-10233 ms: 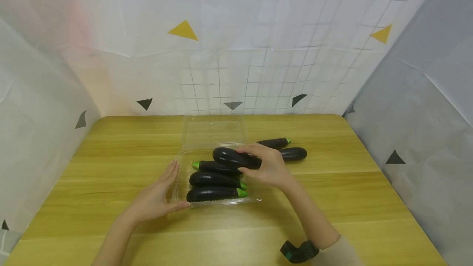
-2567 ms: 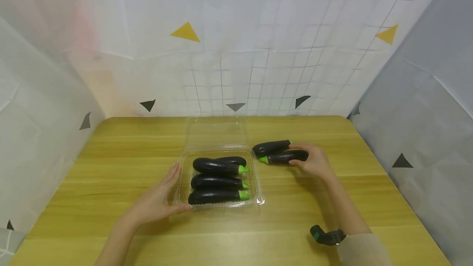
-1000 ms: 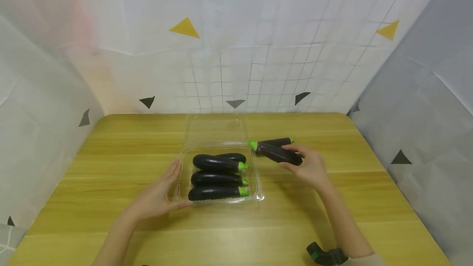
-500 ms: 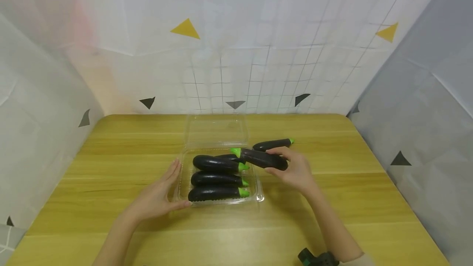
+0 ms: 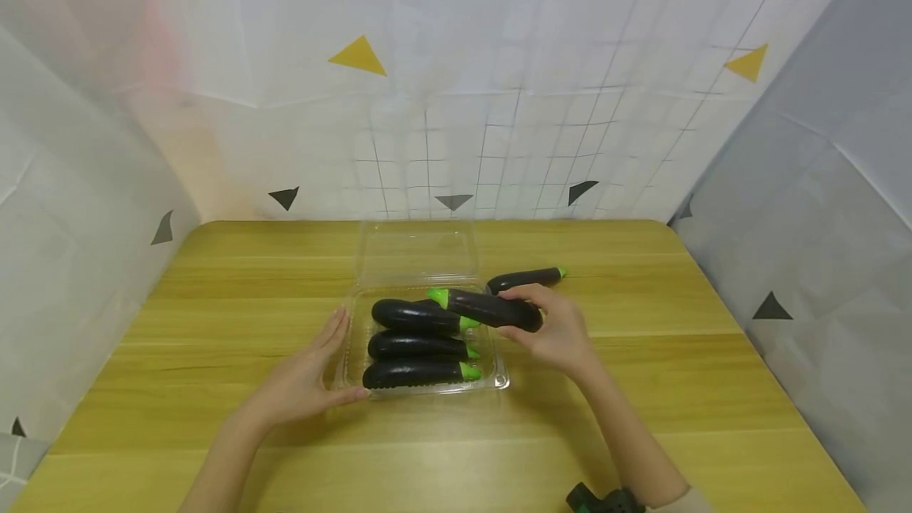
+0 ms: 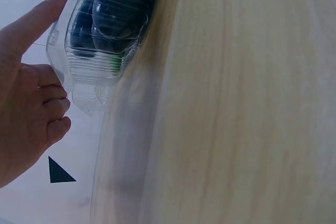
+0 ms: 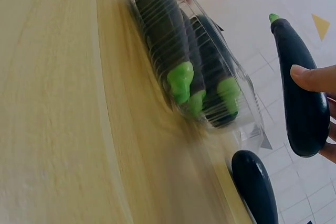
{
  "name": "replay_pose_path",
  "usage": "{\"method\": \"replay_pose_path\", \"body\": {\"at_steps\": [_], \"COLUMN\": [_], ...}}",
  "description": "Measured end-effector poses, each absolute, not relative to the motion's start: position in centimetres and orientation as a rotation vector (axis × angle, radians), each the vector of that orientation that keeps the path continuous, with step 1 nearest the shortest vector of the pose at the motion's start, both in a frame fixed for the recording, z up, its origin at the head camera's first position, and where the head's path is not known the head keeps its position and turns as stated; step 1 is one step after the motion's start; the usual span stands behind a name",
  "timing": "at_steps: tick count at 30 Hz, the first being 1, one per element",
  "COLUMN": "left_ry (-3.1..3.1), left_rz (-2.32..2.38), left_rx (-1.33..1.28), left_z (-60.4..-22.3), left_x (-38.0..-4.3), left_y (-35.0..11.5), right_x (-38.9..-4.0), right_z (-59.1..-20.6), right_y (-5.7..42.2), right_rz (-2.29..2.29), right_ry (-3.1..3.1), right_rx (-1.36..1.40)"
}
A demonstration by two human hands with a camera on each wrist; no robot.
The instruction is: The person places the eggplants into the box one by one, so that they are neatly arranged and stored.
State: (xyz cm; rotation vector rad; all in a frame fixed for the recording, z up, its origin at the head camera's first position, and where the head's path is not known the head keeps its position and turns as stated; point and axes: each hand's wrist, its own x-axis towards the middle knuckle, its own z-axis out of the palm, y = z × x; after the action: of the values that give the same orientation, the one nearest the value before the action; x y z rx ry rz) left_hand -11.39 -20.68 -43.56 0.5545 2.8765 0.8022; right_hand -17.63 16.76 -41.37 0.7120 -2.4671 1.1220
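Observation:
In the head view a clear plastic clamshell container [image 5: 502, 380] lies open with dark purple, green-stemmed eggplants [image 5: 413, 373] inside; one at the back is mostly hidden. My left hand [image 5: 302, 382] rests against the container's left side, its thumb at the front corner and its fingers straight. My right hand [image 5: 552, 335] holds another eggplant [image 5: 492, 309] by its thick end, with the green stem pointing left over the container's back right part. The right wrist view shows the thumb [image 7: 307, 77] pressed on that eggplant's side and the eggplant raised off the table.
One more eggplant [image 5: 526, 279] lies on the wooden table [image 5: 427, 450], behind the right hand. The container's clear lid [image 5: 416, 250] is folded back toward the white wall sheet [image 5: 456, 141]. A dark wrist device [image 5: 606, 501] sits on the right forearm.
My right hand has lifted an eggplant from the table on the right and carried it left over the container. Earlier it laid another one inside. The left hand has stayed put.

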Motion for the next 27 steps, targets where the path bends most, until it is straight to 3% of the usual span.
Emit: {"method": "replay_pose_path", "body": {"at_steps": [27], "left_ry": [2.875], "left_rz": [0.806], "left_rx": [0.538], "left_z": [-43.7], "left_x": [-11.4], "left_y": [-20.7], "right_x": [-17.1], "right_z": [-41.0], "right_y": [13.6], "right_rz": [1.161], "right_ry": [-2.476], "right_rx": [0.825]}}
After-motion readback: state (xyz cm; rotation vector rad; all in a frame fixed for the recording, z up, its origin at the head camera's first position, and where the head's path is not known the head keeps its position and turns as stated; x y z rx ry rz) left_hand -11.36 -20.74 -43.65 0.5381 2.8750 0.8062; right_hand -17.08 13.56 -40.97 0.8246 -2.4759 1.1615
